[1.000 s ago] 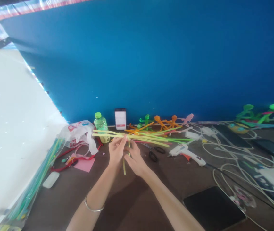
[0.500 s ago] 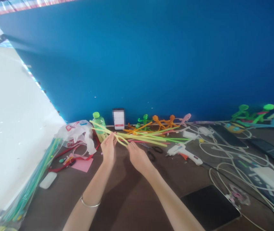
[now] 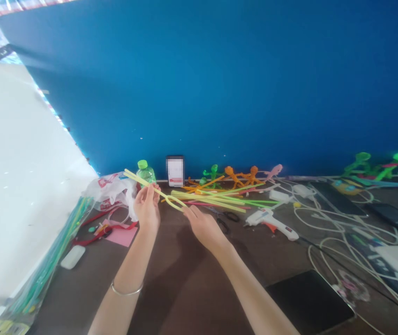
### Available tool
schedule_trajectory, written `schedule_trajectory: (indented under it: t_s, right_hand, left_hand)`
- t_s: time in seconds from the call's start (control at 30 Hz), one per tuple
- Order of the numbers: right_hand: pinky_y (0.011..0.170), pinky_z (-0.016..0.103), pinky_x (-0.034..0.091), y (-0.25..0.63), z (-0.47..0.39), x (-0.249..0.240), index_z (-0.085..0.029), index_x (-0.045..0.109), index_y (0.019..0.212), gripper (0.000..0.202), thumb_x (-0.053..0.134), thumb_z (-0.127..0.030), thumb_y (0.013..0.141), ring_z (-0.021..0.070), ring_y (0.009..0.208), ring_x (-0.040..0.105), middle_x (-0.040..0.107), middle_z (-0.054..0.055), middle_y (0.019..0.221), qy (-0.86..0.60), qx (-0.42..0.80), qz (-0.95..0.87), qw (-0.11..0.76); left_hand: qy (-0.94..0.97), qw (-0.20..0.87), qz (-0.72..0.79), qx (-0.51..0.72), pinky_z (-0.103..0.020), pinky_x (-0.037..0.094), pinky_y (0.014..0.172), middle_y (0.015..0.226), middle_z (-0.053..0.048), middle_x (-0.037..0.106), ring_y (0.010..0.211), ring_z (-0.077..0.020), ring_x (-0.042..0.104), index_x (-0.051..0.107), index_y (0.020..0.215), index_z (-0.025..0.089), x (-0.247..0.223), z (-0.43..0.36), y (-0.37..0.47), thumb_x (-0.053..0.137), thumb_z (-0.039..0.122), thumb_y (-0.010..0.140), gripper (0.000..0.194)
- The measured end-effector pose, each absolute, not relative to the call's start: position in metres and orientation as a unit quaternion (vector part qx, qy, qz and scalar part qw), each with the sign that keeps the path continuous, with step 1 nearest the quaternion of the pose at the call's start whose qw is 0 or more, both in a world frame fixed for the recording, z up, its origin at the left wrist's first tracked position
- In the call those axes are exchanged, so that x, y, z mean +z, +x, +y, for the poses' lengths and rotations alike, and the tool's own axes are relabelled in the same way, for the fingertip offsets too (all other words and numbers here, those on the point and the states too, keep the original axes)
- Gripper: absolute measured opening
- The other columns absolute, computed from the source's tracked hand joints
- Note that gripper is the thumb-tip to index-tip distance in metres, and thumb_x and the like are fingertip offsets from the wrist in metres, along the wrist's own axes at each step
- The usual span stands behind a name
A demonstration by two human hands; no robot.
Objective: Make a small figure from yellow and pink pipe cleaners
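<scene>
Yellow pipe cleaners (image 3: 161, 192), twisted together along part of their length, stretch between my hands above the table. My left hand (image 3: 147, 208) pinches them near the middle, and their free ends stick out up and to the left, in front of a green-capped bottle (image 3: 145, 172). Where the strands split into a loop at the right, the fingers of my right hand (image 3: 201, 224) are closed on them. Behind my hands lies a pile of loose yellow, green and orange pipe cleaners (image 3: 216, 199). Black-handled scissors (image 3: 231, 217) rest just past my right hand.
A white glue gun (image 3: 272, 223) lies right of the scissors, near tangled white cables (image 3: 324, 246). A black tablet (image 3: 310, 300) is at the front right. A phone (image 3: 175, 172) leans on the blue wall. Small pipe-cleaner figures (image 3: 242, 176) stand behind. A plastic bag (image 3: 110, 190) sits left.
My left hand has slid left along the yellow pipe cleaners, away from my right hand, so more twisted length shows between them. The right hand keeps its hold on the loop end.
</scene>
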State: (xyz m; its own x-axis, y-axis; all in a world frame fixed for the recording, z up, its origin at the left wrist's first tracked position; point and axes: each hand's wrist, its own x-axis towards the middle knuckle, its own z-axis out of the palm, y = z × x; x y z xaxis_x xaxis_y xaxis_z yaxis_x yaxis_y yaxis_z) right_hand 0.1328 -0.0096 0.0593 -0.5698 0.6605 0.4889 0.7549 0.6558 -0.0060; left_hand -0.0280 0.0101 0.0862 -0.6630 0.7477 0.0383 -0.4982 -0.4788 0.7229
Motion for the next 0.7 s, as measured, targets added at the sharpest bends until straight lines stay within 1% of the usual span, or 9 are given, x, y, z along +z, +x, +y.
schedule_trajectory:
  t_s: [0.1,0.2,0.3,0.4,0.53,0.7]
  right_hand:
    - [0.041,0.025,0.027,0.133,-0.01,0.059,-0.015,0.05,0.114,0.033,0.026,-0.024,0.093,0.0102,0.049,0.05,0.057,0.004,0.077,-0.385,-0.111,-0.886,0.233]
    - [0.042,0.024,0.028,0.133,-0.011,0.061,-0.015,0.05,0.114,0.033,0.027,-0.025,0.093,0.01,0.049,0.048,0.056,0.004,0.076,-0.369,-0.107,-0.894,0.231]
    - [0.045,0.023,0.031,0.136,-0.012,0.064,-0.014,0.054,0.108,0.033,0.026,-0.022,0.093,0.0099,0.052,0.05,0.057,0.006,0.077,-0.362,-0.098,-0.895,0.243]
    - [0.05,0.023,0.033,0.139,-0.011,0.067,-0.014,0.057,0.101,0.032,0.027,-0.02,0.092,0.0109,0.057,0.051,0.058,0.006,0.075,-0.347,-0.089,-0.897,0.261]
    - [0.056,0.022,0.036,0.141,-0.008,0.068,-0.015,0.059,0.09,0.031,0.028,-0.02,0.092,0.0119,0.062,0.052,0.058,0.004,0.071,-0.322,-0.074,-0.903,0.274]
    - [0.066,0.024,0.041,0.144,-0.006,0.071,-0.016,0.06,0.086,0.028,0.033,-0.023,0.091,0.0138,0.072,0.056,0.06,0.006,0.074,-0.311,-0.064,-0.896,0.312]
  left_hand:
    - [0.166,0.359,0.352,0.848,-0.029,0.05,0.079,0.077,-0.003,0.066,0.072,-0.0119,0.064,0.062,0.074,0.013,0.092,0.008,-0.032,0.073,0.019,0.059,0.02]
    - [0.162,0.356,0.339,0.855,-0.028,0.05,0.077,0.075,-0.003,0.067,0.071,-0.0117,0.064,0.061,0.072,0.013,0.097,0.007,-0.037,0.073,0.018,0.059,0.018]
    - [0.16,0.349,0.327,0.864,-0.025,0.05,0.076,0.077,-0.002,0.067,0.071,-0.0103,0.064,0.061,0.073,0.014,0.098,0.008,-0.045,0.072,0.019,0.061,0.016]
    - [0.167,0.328,0.322,0.872,-0.024,0.049,0.079,0.08,-0.001,0.068,0.073,-0.0087,0.064,0.062,0.073,0.015,0.098,0.009,-0.052,0.07,0.018,0.063,0.014]
    - [0.191,0.309,0.317,0.876,-0.028,0.048,0.083,0.085,-0.001,0.068,0.078,-0.0109,0.064,0.059,0.075,0.018,0.097,0.009,-0.057,0.068,0.02,0.065,0.014]
    - [0.225,0.28,0.341,0.869,-0.031,0.049,0.082,0.086,-0.001,0.067,0.079,-0.0127,0.065,0.057,0.081,0.02,0.095,0.009,-0.059,0.066,0.027,0.067,0.018]
